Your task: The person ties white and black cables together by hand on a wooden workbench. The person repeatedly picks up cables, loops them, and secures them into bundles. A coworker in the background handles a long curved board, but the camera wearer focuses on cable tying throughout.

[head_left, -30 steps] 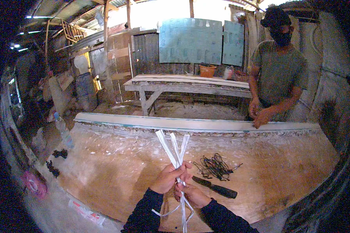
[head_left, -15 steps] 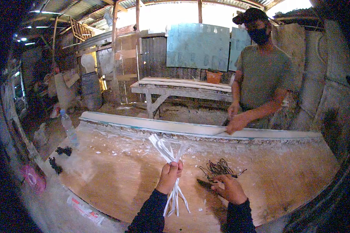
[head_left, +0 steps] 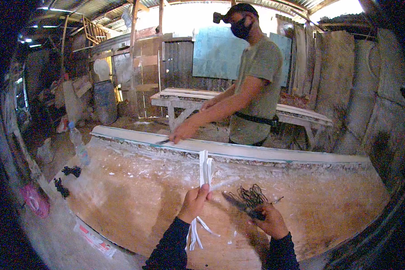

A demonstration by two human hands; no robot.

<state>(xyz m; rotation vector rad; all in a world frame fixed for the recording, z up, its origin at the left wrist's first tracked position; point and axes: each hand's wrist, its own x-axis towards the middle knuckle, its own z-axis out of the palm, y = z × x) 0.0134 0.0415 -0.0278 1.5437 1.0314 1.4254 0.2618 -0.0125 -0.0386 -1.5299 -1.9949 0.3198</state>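
My left hand is closed around a bundle of white strips, which stick up above the fist and hang loose below it. Their material is hard to make out. In my right hand is a knife with a dark blade, pointing up and left toward the strips but apart from them. Just beyond the knife, a tangle of thin black cords or wires lies on the plywood tabletop. The fingers of my right hand partly cover the knife's handle.
A long white moulding runs along the table's far edge. Behind it a co-worker holds a small blade against the moulding. Two black bundles and a plastic bottle are at the left. A wooden bench stands farther back.
The white strips have swung from leaning left to nearly upright. My knife has shifted slightly up and left. The co-worker has moved left along the moulding, blade in hand.
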